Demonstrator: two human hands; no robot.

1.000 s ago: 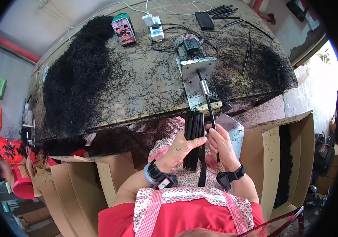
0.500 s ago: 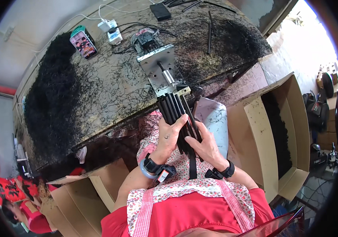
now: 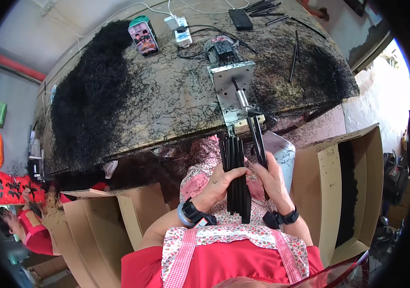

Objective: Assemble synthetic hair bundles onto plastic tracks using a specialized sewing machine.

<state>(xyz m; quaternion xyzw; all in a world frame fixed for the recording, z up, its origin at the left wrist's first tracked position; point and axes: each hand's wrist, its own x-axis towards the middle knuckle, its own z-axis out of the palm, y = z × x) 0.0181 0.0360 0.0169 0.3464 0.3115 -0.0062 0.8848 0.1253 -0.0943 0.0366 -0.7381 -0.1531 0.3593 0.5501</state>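
My left hand point(image 3: 223, 186) is wrapped round a bundle of thin black rods point(image 3: 237, 199), held over my lap just off the table edge. My right hand point(image 3: 274, 181) grips a couple of separate black rods point(image 3: 258, 141), whose far ends point up to the machine. That machine has a bent metal plate point(image 3: 229, 96), a silver cylinder on a shaft point(image 3: 242, 98) and a dark motor point(image 3: 222, 50) behind. The rods' tips lie close to the silver cylinder; I cannot tell whether they touch it.
Black stringy shavings point(image 3: 85, 105) heap on the table's left. A phone point(image 3: 143, 41), a power strip point(image 3: 183, 34), a black box point(image 3: 241, 20) and loose rods point(image 3: 293, 62) lie farther back. Cardboard boxes point(image 3: 306, 185) point(image 3: 100, 216) flank me. Another person point(image 3: 32, 228) sits far left.
My hands have come apart: the right one now holds a couple of rods separately, while the left keeps the bundle, now lower. The whole view has shifted, the table moving rightward in it.
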